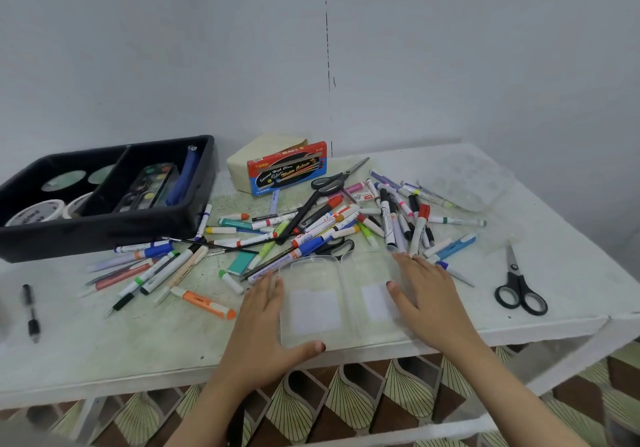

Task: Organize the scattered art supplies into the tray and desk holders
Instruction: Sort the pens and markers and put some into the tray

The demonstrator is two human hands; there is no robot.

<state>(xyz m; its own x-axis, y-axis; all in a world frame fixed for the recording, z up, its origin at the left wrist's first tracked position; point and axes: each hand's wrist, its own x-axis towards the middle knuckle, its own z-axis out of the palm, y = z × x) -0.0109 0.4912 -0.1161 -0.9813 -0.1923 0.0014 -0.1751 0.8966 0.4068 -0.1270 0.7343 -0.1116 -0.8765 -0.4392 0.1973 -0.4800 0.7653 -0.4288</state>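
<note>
Two clear plastic desk holders stand side by side near the table's front edge, each with a white label. My left hand (pixel 263 322) wraps the left holder (pixel 311 304), fingers on its left side and thumb at its base. My right hand (pixel 429 301) clasps the right holder (pixel 372 296), thumb on its front. Behind them lies a scattered pile of markers and pens (pixel 329 224). A black divided tray (pixel 104 231) at the back left contains tape rolls (pixel 38 211), a paint palette (pixel 149 186) and a blue pouch.
Black-handled scissors (pixel 519 290) lie at the right, larger scissors (pixel 325 186) atop the pile. A red watercolour box (pixel 287 169) leans on a cream box (pixel 263 155). A clear plastic palette (pixel 467 183) sits back right. A black pen (pixel 31 311) lies far left.
</note>
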